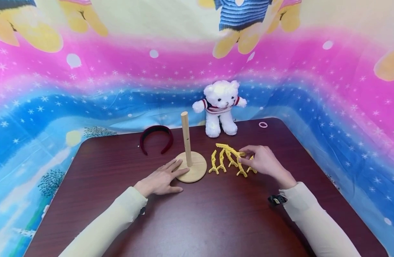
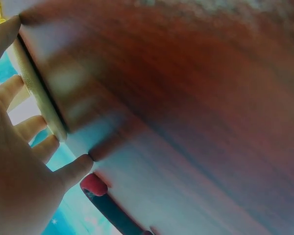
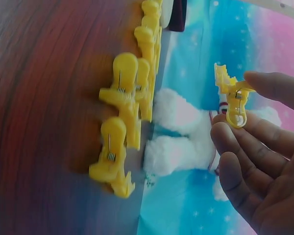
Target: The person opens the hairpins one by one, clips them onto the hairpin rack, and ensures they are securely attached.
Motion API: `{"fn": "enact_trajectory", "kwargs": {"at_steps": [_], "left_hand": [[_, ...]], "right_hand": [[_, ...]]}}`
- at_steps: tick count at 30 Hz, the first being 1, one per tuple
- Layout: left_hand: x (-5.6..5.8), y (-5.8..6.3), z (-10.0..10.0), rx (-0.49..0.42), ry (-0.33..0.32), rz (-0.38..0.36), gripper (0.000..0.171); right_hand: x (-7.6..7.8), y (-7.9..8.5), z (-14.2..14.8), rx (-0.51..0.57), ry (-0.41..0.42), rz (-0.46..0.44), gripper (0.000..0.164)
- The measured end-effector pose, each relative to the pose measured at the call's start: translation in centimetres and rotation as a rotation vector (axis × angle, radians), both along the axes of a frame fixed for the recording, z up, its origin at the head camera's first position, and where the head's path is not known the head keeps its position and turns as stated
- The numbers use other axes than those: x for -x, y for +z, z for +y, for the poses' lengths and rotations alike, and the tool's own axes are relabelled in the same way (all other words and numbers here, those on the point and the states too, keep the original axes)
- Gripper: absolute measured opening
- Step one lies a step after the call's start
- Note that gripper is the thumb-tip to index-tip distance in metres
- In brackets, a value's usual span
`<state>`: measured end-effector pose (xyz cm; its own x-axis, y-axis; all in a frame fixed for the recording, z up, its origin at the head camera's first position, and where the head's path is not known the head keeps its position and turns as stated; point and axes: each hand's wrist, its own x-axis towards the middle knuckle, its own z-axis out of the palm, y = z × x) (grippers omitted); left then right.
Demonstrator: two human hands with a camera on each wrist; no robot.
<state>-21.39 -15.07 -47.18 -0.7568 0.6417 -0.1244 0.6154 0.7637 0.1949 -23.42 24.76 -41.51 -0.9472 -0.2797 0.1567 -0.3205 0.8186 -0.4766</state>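
Observation:
A round wooden stand (image 1: 197, 172) with an upright pole stands mid-table. My left hand (image 1: 158, 180) is spread flat beside it, fingertips on the near left part of its base and the thumb on the table. To the right of the stand, my right hand (image 1: 264, 161) pinches a yellow alligator hair clip (image 3: 236, 93) by its handle end, between thumb and fingers. It is raised, its toothed jaw pointing left. Several more yellow hair clips (image 3: 125, 78) stand below on the table, handles toward me in the right wrist view; my right hand partly hides one in the head view.
A dark red headband (image 1: 156, 127) lies behind the stand to the left. At the back edge a white teddy bear (image 1: 220, 107) in a striped top stands against the printed cloth (image 1: 152, 82). A pink hair tie (image 1: 263, 125) lies at the back right corner.

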Motion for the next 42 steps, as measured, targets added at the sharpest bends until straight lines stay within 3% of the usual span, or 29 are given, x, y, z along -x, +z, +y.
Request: {"fn": "enact_trajectory", "kwargs": {"at_steps": [7, 31, 42], "left_hand": [[0.0, 0.0, 0.0, -0.007, 0.002, -0.005, 0.076], [0.0, 0.3, -0.1, -0.006, 0.002, -0.015, 0.076], [0.0, 0.1, 0.0, -0.005, -0.007, -0.005, 0.076]], "right_hand": [[0.0, -0.1, -1.6, 0.005, 0.061, 0.042, 0.028], [-0.1, -0.3, -6.0, 0.003, 0.141, 0.000, 0.027], [0.0, -0.3, -7.1, -0.011, 0.206, 0.042, 0.020]]}}
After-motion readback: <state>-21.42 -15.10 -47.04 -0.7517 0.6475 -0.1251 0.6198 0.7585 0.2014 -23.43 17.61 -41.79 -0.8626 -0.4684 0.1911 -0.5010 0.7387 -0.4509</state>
